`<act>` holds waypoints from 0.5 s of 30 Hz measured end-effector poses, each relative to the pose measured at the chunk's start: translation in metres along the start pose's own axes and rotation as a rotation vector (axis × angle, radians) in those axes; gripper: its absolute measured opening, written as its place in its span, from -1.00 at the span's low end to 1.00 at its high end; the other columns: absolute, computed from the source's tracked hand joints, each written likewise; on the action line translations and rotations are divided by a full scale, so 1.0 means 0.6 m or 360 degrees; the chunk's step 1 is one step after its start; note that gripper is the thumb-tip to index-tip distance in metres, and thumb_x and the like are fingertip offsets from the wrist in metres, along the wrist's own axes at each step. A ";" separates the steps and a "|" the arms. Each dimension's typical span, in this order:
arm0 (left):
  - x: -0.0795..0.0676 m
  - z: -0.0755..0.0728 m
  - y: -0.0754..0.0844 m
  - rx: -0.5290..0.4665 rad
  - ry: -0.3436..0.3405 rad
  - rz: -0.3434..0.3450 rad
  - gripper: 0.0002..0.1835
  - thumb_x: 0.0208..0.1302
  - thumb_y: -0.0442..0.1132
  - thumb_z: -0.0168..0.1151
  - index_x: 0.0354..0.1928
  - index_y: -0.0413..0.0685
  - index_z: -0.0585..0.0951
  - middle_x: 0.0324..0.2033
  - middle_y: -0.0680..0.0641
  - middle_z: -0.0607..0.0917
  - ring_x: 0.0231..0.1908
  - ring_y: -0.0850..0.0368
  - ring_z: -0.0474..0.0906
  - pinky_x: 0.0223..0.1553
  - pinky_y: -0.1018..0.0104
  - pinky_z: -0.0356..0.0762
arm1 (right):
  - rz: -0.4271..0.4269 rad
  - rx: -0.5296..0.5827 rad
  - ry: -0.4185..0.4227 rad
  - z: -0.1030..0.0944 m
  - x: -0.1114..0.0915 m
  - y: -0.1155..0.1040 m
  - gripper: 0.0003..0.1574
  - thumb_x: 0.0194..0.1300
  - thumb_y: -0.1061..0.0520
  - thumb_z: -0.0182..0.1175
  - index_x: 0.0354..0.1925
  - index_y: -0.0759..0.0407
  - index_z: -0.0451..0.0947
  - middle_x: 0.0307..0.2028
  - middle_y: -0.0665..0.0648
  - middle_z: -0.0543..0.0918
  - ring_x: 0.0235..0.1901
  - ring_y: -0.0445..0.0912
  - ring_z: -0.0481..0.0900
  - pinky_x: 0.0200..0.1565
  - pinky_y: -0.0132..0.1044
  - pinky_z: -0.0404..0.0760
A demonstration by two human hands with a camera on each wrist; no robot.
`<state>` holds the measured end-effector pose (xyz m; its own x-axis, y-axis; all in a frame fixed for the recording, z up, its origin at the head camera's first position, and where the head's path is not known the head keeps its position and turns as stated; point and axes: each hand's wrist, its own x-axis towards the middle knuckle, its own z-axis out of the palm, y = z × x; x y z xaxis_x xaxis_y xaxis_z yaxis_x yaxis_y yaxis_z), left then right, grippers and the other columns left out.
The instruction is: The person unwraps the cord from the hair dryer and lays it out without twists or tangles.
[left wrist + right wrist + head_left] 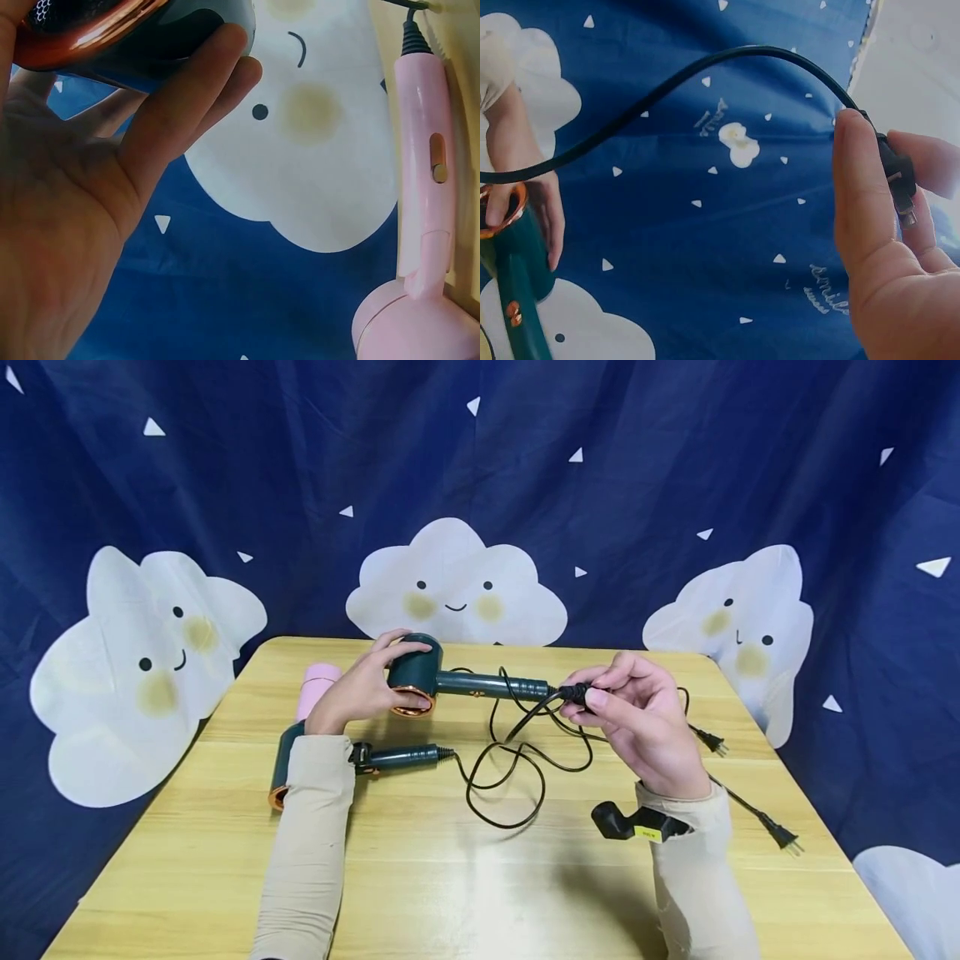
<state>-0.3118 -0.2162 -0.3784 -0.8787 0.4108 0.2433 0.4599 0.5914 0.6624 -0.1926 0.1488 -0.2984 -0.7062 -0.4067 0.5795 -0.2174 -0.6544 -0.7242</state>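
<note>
My left hand (358,692) grips the head of a dark green hair dryer (491,684) with a copper-coloured rim, its handle stretching rightward. The fingers lie over the top of the head and the thumb is at the rim. At the right, my right hand (648,722) pinches a black power plug (897,171) between thumb and fingers; a metal prong shows in the right wrist view. A black cord (697,69) arches away from that plug. Under my left forearm lies a second green hair dryer (401,757), partly hidden by the sleeve.
A pink hair dryer (424,202) lies beyond my left hand, mostly covered in the head view. Looped black cords (542,793) cross the middle of the wooden table (420,893). Two plugs, one farther back (711,742) and one nearer (780,837), lie at the right.
</note>
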 end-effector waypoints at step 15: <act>-0.013 -0.022 0.004 -0.0094 0.0085 -0.0045 -0.11 -0.12 -0.05 0.75 0.35 0.34 0.56 0.55 -0.03 0.20 0.35 -0.28 0.39 0.31 -0.29 0.44 | 0.0335 -0.0274 0.0077 -0.061 0.016 0.011 -0.65 0.42 0.55 0.01 -0.23 0.22 0.63 -0.09 0.18 0.80 -0.17 -0.05 0.82 -0.02 -0.19 0.77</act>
<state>-0.3054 -0.2273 -0.3695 -0.8975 0.3559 0.2605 0.4279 0.5596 0.7097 -0.2252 0.1639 -0.3112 -0.7784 -0.4885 0.3942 -0.1710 -0.4392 -0.8820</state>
